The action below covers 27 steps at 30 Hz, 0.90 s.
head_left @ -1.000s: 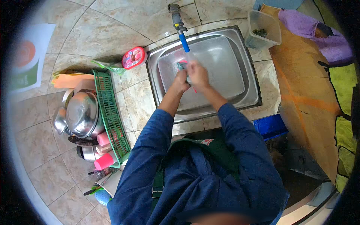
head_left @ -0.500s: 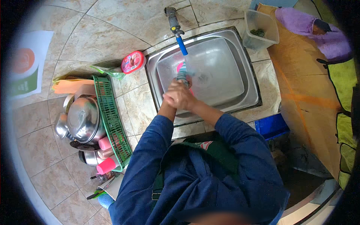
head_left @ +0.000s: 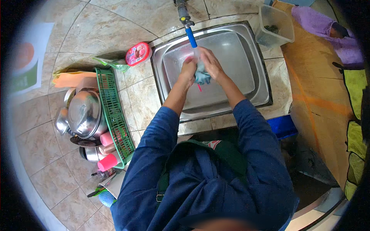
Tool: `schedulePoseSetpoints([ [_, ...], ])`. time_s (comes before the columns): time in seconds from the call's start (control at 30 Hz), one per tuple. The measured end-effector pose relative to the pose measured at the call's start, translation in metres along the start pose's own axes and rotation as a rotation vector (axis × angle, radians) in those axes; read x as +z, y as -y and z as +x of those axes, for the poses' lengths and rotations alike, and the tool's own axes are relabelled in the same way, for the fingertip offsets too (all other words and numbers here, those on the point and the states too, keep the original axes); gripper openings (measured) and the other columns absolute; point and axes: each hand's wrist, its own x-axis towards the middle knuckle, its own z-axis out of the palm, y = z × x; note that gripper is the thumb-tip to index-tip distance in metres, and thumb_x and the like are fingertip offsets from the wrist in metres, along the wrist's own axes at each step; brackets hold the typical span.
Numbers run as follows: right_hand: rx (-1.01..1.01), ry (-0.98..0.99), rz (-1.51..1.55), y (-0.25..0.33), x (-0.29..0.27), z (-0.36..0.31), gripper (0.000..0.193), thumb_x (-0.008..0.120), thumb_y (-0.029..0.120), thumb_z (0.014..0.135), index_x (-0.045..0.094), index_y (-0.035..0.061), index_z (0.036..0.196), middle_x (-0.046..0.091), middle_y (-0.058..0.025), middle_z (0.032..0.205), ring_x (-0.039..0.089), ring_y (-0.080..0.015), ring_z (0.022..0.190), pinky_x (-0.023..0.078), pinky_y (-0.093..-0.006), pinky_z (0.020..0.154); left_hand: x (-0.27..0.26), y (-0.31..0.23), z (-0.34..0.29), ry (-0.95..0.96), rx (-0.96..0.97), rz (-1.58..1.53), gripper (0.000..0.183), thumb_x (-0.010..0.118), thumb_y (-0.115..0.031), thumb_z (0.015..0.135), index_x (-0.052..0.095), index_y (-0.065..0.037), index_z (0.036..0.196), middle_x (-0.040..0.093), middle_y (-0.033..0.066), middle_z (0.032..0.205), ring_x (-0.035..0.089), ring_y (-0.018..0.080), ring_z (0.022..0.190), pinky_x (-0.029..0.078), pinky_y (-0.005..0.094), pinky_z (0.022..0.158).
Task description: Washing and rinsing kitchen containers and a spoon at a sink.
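Note:
My left hand [head_left: 188, 70] is closed on the near-left side of a bunched, wet blue-green cloth [head_left: 202, 77] over the sink. Stretched out along the cloth's right side is my right hand [head_left: 212, 65], its fingers reaching up toward the spout. Directly above both hands, the tap [head_left: 185, 19] ends in a blue spout [head_left: 191, 37], and water seems to run onto the cloth. A translucent plastic tub [head_left: 237, 77] lies inside the steel sink [head_left: 263, 98]. Under the hands a thin pink piece [head_left: 199, 87] shows; its kind is hidden.
Left of the sink stand a pink-lidded container [head_left: 137, 54] and a green dish rack [head_left: 110, 111] with metal pots [head_left: 84, 114] and pink cups [head_left: 107, 162]. At the right are a clear plastic container [head_left: 274, 29], a brown board [head_left: 312, 88] and a purple cloth [head_left: 314, 23]. A blue bin [head_left: 282, 126] stands below.
My hands were clasped together, wringing the cloth nearer to me; now they are apart and farther forward, under the spout. The twisted striped cloth has become a loose bunch. The view has shifted slightly.

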Motion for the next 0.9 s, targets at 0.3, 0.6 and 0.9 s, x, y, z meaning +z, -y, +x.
schedulePoseSetpoints([
  [0.3, -0.176, 0.334, 0.131, 0.039, 0.034, -0.05, 0.019, 0.052, 0.02, 0.083, 0.058, 0.0022, 0.081, 0.056, -0.0168, 0.073, 0.056, -0.033, 0.068, 0.045, -0.0378, 0.062, -0.022, 0.045, -0.028, 0.361, -0.301, -0.702, 0.037, 0.05, -0.038, 0.085, 0.054, -0.008, 0.107, 0.061, 0.0086, 0.101, 0.058, 0.0213, 0.091, 0.047, 0.0424, 0.077],
  [0.6, 0.136, 0.223, -0.244, 0.059, 0.012, -0.043, 0.017, 0.055, 0.02, 0.078, 0.062, 0.0049, 0.072, 0.059, -0.0185, 0.075, 0.059, -0.0328, 0.07, 0.047, -0.0416, 0.065, -0.043, 0.066, 0.012, 0.353, -0.038, -0.321, 0.021, 0.043, -0.022, 0.089, 0.056, -0.006, 0.091, 0.06, 0.0067, 0.079, 0.06, 0.0207, 0.066, 0.051, 0.0358, 0.059],
  [0.9, -0.055, 0.329, -0.213, 0.04, -0.016, -0.01, 0.026, 0.051, 0.012, 0.083, 0.053, 0.0077, 0.109, 0.054, -0.016, 0.094, 0.051, -0.0355, 0.096, 0.044, -0.0427, 0.08, -0.01, 0.001, -0.007, 0.216, 0.057, -0.124, 0.029, 0.041, -0.025, 0.091, 0.05, -0.003, 0.108, 0.055, 0.0102, 0.102, 0.052, 0.02, 0.1, 0.04, 0.0393, 0.089],
])
